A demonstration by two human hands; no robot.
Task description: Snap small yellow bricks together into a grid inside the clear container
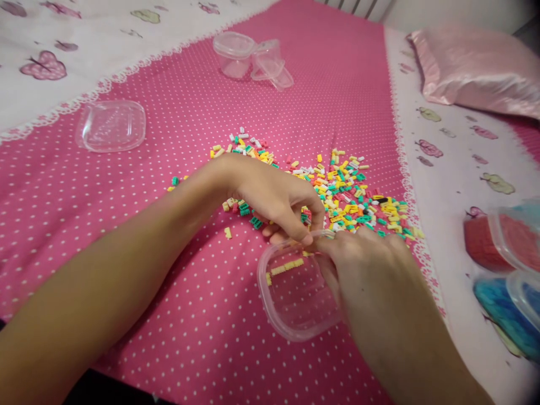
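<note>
A clear plastic container [291, 333] lies on the pink dotted cloth, with several pale yellow toy bricks [287, 266] inside. My right hand [363, 264] covers its right side, fingers bent over the far rim. Across from it, my left hand [274, 194] is curled, its thumb and fingertips pinched together at the same rim. Whatever those fingertips hold is too small or hidden to make out. Just beyond both hands spreads a heap of tiny toy bricks [350, 191] in yellow, green, white, red and orange. Part of the heap is hidden by my left hand.
A clear lid [113, 126] lies at the left. Farther back stand a lidded clear tub [233, 55] and another clear tub [268, 59] beside it. At the right edge are containers with red contents [485, 244] and blue contents [502, 309]. A pink pillow [476, 70] rests at the back right.
</note>
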